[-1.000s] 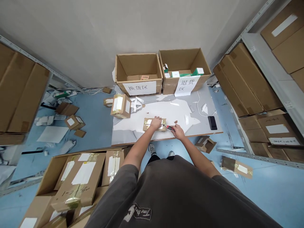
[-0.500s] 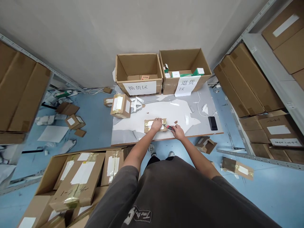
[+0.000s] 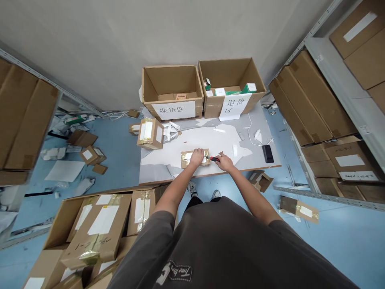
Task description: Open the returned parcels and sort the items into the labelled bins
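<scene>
A small, flat cardboard box [image 3: 183, 160] with yellowish tape and a white label lies near the front edge of the worktable. My left hand [image 3: 197, 156] is on top of it, fingers closed over the box and holding it against the table. In my right hand [image 3: 225, 162] is a red and black utility knife [image 3: 214, 159], its tip pointing left at the box's right end. Whether the blade is in the tape is too small to tell.
Two open cartons with paper signs, a left carton [image 3: 168, 86] and a right carton [image 3: 231, 76], stand at the back of the worktable [image 3: 156, 171]. A taped box [image 3: 151, 133] sits left, a black phone-like device [image 3: 267, 154] right. A large carton [image 3: 57, 224] of parcels stands lower left.
The whole view has shifted slightly. Both hands stay at the small box, and the knife remains at its right end with its handle lying a little flatter.
</scene>
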Demonstrator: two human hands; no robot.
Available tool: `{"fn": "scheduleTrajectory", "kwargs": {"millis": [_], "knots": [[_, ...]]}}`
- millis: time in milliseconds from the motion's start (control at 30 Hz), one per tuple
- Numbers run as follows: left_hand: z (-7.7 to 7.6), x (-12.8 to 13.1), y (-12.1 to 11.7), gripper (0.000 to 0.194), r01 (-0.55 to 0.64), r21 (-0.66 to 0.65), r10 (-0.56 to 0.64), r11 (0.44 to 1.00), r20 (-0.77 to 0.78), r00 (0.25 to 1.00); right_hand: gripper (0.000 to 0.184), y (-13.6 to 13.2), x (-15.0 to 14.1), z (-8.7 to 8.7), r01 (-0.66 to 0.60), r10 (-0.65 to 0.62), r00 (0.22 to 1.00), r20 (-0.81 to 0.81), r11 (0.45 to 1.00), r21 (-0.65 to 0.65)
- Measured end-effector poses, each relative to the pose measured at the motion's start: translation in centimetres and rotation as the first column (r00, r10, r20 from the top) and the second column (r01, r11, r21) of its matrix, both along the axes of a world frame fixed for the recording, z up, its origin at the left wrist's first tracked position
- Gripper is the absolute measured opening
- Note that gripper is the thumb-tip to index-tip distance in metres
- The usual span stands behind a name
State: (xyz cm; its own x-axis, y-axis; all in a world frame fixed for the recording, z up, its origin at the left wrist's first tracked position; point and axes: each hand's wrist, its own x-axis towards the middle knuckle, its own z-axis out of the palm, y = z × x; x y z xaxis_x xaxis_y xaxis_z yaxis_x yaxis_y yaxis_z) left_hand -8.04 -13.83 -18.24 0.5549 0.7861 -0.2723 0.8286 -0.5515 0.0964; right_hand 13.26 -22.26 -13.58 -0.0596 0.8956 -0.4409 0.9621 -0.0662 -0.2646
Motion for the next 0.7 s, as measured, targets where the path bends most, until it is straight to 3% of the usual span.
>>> {"fn": "scheduleTrajectory", "kwargs": {"millis": [467,700], "knots": [[-0.5,-0.4,-0.5,0.058,0.026,0.014,-0.026,1.0,0.024,0.999,0.044,-0.9,1.7,-2.0,-0.14,0.135,0.989,0.051,0.983,0.119],[-0.4,-0.3,-0.5,0.061,0.029,-0.011,-0.029,1.0,0.024,0.999,0.046,-1.1,2.2,-2.0,-0.174,0.168,0.984,0.053,0.973,0.149]]}}
